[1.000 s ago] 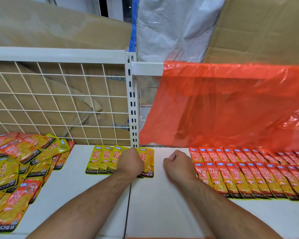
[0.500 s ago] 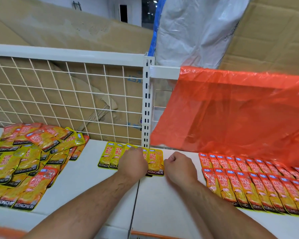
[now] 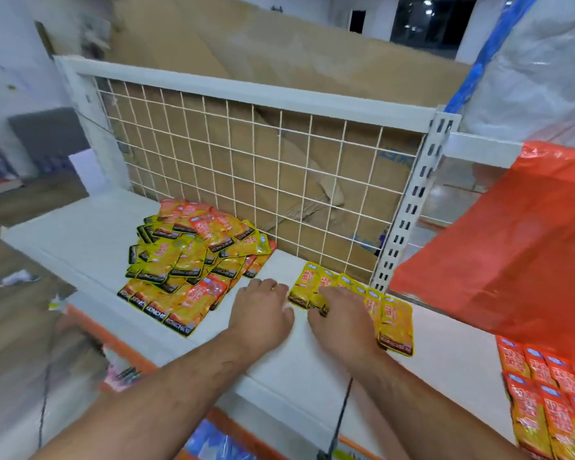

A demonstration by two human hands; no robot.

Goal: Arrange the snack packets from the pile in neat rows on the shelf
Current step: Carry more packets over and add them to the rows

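Shifted leftward since earlier, both fists now unclenched near the pile of snack packets.
Left grip flat, fingers straight, on the white shelf; right grip likewise slack, pressing the yellow packet row.

White metal shelf in front of me, with a wire grid back and a slotted upright. Behind the grid it's just big sheets of cardboard leaning about. Wood-look floor off to my left, white wall above it. Dark window at the back, and an orange plastic sheet hanging on my right with a white plastic sack above it.
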